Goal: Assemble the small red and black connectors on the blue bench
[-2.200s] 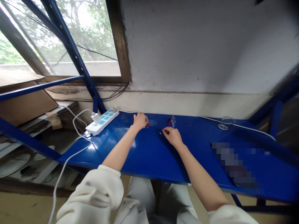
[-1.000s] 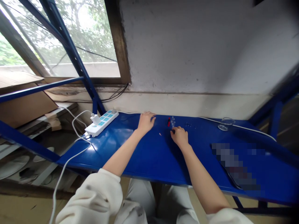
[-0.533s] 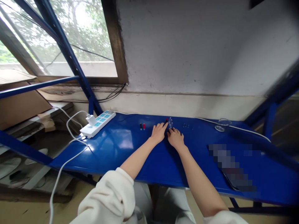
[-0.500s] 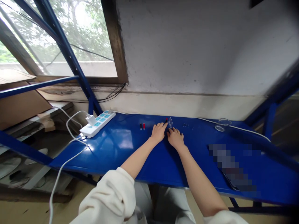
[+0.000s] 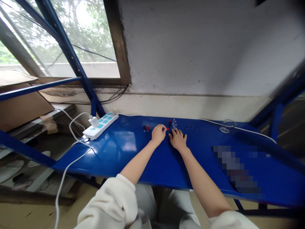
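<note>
My left hand is closed, with thumb and fingers pinched on a small red piece whose kind is too small to make out. Just beyond it, a slim black piece with a red top stands upright. A cluster of small clear pieces stands beside that one, to its right. My right hand lies palm down in front of the clear pieces, fingers spread and holding nothing I can see; its fingertips are close to the cluster. Off to the left, a black piece and a red piece stand side by side.
The blue table runs along the wall. On its left lies a white power strip with a plug and cable. Tiny clear bits are scattered to the right, near a clear round container. A blurred-out flat object lies at the right.
My left hand has drawn back slightly to the left and now pinches the small red piece, uncovering the black piece with the red top. The fingers of my right hand have spread.
</note>
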A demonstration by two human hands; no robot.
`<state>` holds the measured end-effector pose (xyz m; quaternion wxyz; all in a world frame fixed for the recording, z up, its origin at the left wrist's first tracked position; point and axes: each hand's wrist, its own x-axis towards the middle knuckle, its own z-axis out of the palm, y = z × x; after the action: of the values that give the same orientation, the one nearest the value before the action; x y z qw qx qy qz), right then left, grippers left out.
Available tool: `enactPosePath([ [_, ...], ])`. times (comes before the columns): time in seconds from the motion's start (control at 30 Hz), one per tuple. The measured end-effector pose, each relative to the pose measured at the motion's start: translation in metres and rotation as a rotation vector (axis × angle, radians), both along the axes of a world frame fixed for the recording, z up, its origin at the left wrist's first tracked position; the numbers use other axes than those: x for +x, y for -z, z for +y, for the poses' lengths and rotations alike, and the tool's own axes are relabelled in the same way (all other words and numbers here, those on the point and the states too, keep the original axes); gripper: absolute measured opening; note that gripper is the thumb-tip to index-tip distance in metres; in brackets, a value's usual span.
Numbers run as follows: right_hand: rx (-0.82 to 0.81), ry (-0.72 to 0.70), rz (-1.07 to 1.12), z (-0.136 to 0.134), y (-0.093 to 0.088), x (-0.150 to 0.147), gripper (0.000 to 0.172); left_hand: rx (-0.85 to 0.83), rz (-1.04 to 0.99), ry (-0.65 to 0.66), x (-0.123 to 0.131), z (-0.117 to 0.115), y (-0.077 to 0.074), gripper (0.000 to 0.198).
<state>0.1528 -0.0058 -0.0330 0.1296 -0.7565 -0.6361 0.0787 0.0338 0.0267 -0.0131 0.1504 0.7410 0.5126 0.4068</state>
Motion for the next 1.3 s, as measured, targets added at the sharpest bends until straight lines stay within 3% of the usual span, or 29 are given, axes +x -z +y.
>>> enactPosePath([
  [0.2,0.036,-0.006,0.010,-0.001,-0.001,0.000,0.050,-0.246,-0.543,0.034,-0.020,-0.019,-0.004,0.008],
  [0.37,0.222,-0.064,0.074,-0.007,-0.009,-0.004,0.032,-0.324,-0.826,-0.038,-0.023,-0.026,0.001,0.009],
  [0.47,0.464,-0.105,0.226,-0.008,-0.016,-0.009,0.021,-0.359,-0.885,-0.059,-0.023,-0.025,0.002,0.009],
  [0.6,0.709,-0.110,0.507,-0.009,-0.024,-0.013,0.022,-0.419,-0.929,-0.061,-0.024,-0.024,0.002,0.010],
  [0.73,0.724,-0.089,0.615,-0.015,-0.030,-0.015,0.025,-0.451,-0.962,-0.063,-0.025,-0.023,0.002,0.010],
  [1.07,0.689,-0.107,0.643,-0.020,-0.036,-0.018,0.029,-0.493,-0.996,-0.039,-0.025,-0.024,0.000,0.010],
  [1.3,0.679,-0.061,0.683,-0.017,-0.034,-0.012,0.030,-0.550,-1.055,0.044,-0.026,-0.023,0.001,0.015],
])
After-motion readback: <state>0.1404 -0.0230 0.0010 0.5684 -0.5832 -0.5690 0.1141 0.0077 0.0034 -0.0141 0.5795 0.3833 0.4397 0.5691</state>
